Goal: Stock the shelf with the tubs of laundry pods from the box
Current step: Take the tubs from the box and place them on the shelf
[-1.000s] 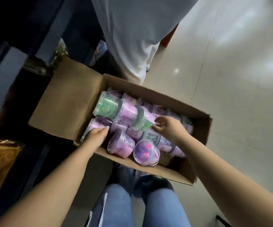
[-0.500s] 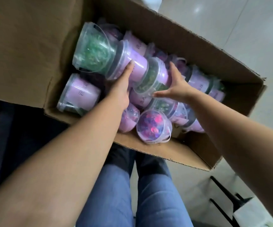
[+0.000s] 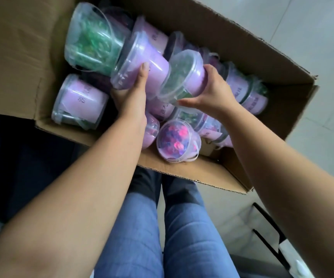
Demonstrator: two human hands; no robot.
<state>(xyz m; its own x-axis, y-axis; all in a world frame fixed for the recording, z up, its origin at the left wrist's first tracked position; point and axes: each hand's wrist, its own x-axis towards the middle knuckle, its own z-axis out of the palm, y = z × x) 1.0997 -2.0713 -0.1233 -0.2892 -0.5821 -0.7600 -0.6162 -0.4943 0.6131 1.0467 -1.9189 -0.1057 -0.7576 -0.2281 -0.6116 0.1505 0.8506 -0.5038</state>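
Observation:
An open cardboard box [image 3: 212, 173] below me holds several clear tubs of laundry pods with lilac labels. My left hand [image 3: 131, 97] grips a lilac-labelled tub [image 3: 142, 63] lying on its side, thumb on top. My right hand [image 3: 210, 91] holds a second tub [image 3: 184, 75] with green pods showing through its lid, nested end to end against the first. Both tubs sit a little above the pile. A tub of green pods [image 3: 94, 41] lies at the far left. A small tub of pink and purple pods [image 3: 177, 140] rests at the near wall.
The box flap [image 3: 18, 57] spreads out to the left. My legs in blue jeans [image 3: 162, 227] stand just below the box. Pale floor tiles [image 3: 312, 47] lie to the right. A dark-framed object [image 3: 268, 231] sits at the lower right. No shelf shows.
The view has closed in on the box. Both hands went from touching the tubs to gripping two of them, which have lifted slightly off the pile.

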